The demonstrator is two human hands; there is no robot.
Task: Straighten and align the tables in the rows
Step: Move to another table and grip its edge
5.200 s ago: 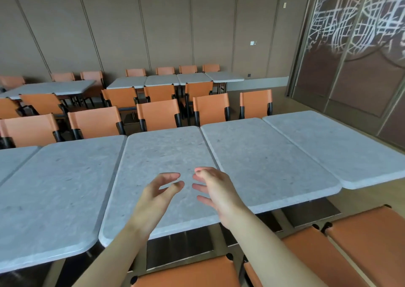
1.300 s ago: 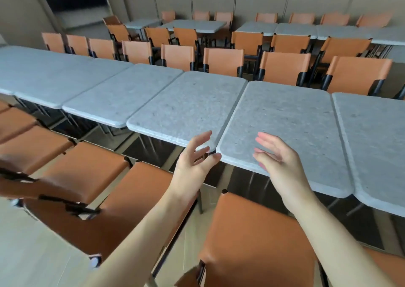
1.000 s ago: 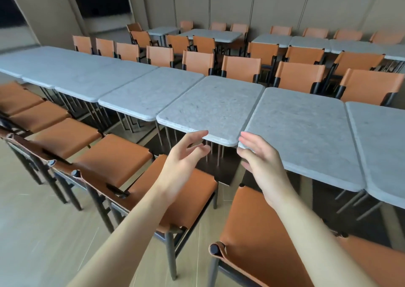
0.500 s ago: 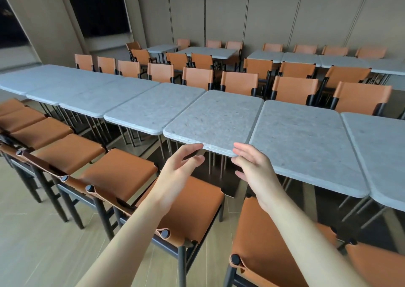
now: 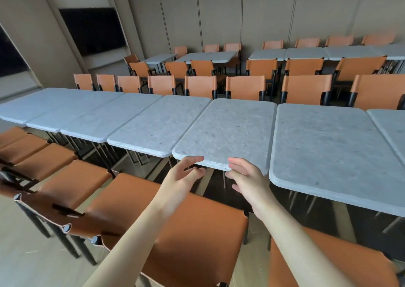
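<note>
A long row of grey stone-look tables runs left to right. The table in front of me sits between a left neighbour and a right neighbour. Their near edges are staggered, each one reaching nearer to me than the one to its left. My left hand and my right hand are at this table's near edge. Both thumbs lie over the rim and the fingers are spread just below it. Neither hand has closed on the edge.
Orange leather chairs with black frames stand between me and the tables; one seat is under my arms and another to the right. More orange chairs line the far side. A second row of tables stands by the back wall.
My view has swung left along the row and pulled back over the chairs. Both hands have come forward from above the chair seat to the near edge of the middle table.
</note>
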